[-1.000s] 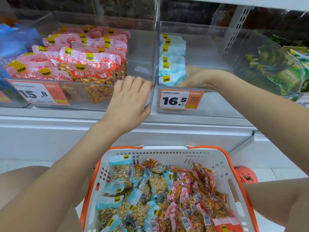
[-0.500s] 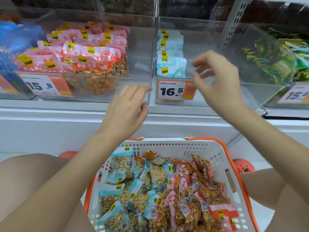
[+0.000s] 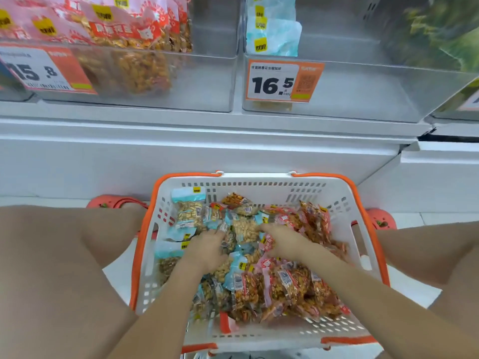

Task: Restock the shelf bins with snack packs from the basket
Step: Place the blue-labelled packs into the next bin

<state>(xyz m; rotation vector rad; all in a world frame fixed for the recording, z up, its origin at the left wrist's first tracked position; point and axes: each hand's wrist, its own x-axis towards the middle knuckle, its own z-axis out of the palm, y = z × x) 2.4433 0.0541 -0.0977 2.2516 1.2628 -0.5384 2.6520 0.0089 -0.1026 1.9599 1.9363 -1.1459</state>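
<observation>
We look down into a white basket with orange rim (image 3: 363, 229) at six o'clock, heaped with blue peanut packs (image 3: 189, 211) and red peanut packs (image 3: 290, 283). Our left hand (image 3: 207, 251) and right hand (image 3: 283, 242) both rest on the heap, fingers curled into it; whether either grips a pack, we cannot tell. At twelve o'clock, a clear shelf bin (image 3: 350, 86) tagged 16.5 holds blue packs.
</observation>
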